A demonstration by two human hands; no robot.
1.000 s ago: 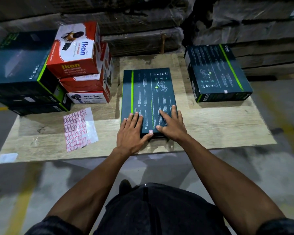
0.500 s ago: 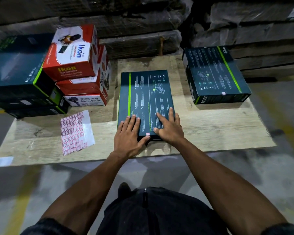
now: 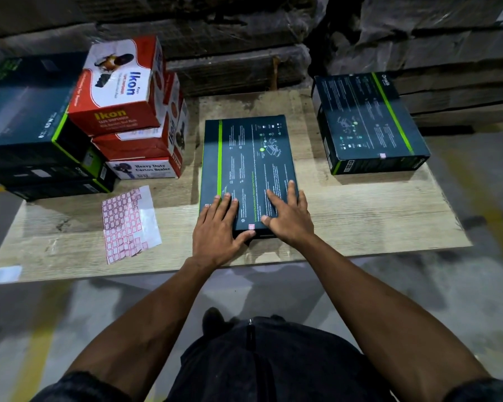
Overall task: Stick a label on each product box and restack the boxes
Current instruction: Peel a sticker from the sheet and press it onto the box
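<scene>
The left hand point(image 3: 217, 227) and the right hand point(image 3: 288, 217) lie flat, fingers spread, on the near end of the dark box point(image 3: 246, 169), in the middle of the wooden board point(image 3: 360, 221). A pink label point(image 3: 251, 226) sits between the thumbs. If they lift it carelessly toward the labelled box point(image 3: 369, 123), I think the smooth box could slip.

Landmark: flat dark box point(image 3: 249, 169), centre of the wooden board point(image 3: 360, 216).
Left of it: red carton stack point(image 3: 134, 117) stands near; label sheet point(image 3: 129, 223) lies low.
Right of it: bare board strip, then another dark box point(image 3: 369, 123).
Behind it: open board, then wrapped pallets point(image 3: 230, 65).
</scene>
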